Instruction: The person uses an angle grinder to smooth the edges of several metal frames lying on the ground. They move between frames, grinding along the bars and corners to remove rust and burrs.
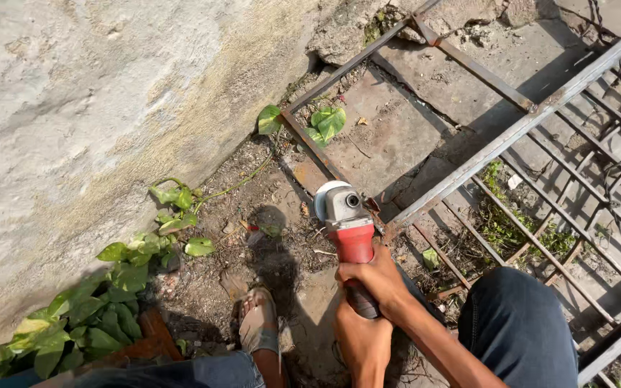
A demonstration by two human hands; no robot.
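Note:
A red angle grinder (353,237) with a grey head points away from me, its disc end resting by a rusty angle-iron frame (315,149) lying on the ground. My right hand (378,279) wraps around the grinder's rear body. My left hand (361,343) grips just behind it, at the tail of the tool. The disc itself is mostly hidden under its pale guard. A grey steel bar (519,129) of a barred grille crosses the frame to the right of the grinder.
A rough plaster wall (95,108) rises on the left, with leafy vines (88,309) at its foot. My sandalled foot (256,323) and my knee in jeans (519,323) flank the tool. Grille bars (583,172) and a cable cover the ground at right.

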